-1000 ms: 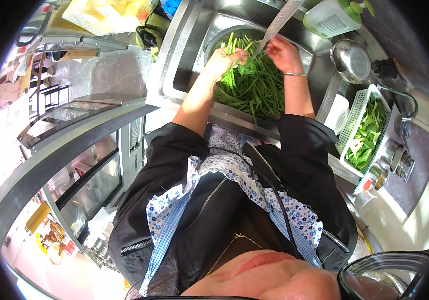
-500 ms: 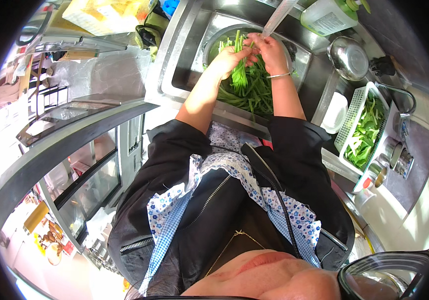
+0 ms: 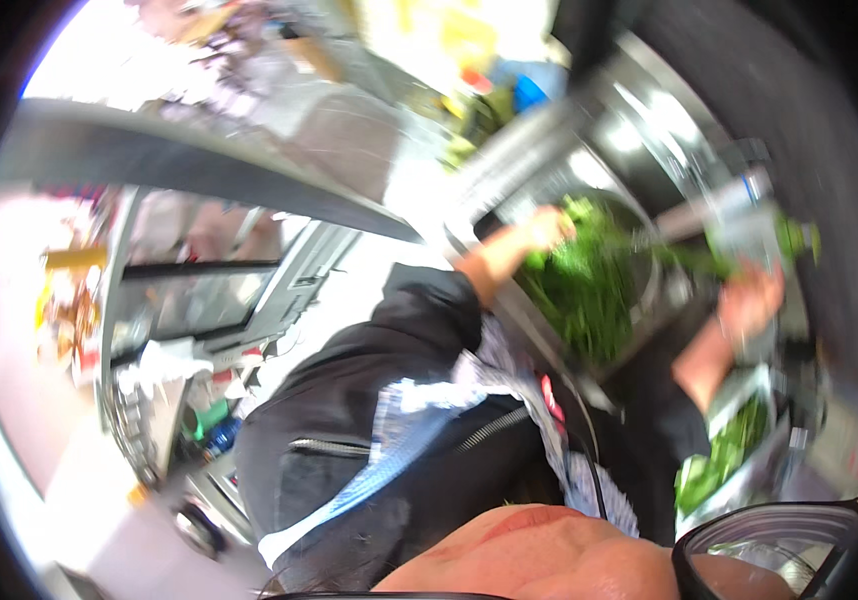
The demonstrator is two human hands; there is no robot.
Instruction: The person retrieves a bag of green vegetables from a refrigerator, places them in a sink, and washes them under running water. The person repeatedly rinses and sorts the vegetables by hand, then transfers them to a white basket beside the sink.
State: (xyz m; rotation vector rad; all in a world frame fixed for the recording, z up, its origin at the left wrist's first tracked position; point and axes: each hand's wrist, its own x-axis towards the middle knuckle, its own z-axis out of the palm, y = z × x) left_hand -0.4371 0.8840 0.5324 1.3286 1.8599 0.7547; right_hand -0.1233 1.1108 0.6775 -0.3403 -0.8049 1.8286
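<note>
Motion blurs the whole view. A heap of long green vegetable stalks (image 3: 589,300) fills a round basin (image 3: 655,285) in the steel sink (image 3: 534,325). My left hand (image 3: 552,232) is closed over the left side of the heap, with green stalks showing above and below its fingers. Off to the right, beyond the basin, my right hand (image 3: 749,300) is closed on a few green stalks (image 3: 694,261) that trail left toward the basin. Its fingertips are smeared.
Behind my right hand stands a clear bottle with a green pump (image 3: 797,238). A pale tap (image 3: 714,207) reaches over the sink. Nearer on the right, a container holds leafy greens (image 3: 734,450). A blue item (image 3: 539,88) and a yellow-white package (image 3: 439,30) lie beyond the sink.
My hands were together over the basin around a bunch of stalks. Now my right hand has pulled away to the right with a few stalks. The whole view has swung round.
</note>
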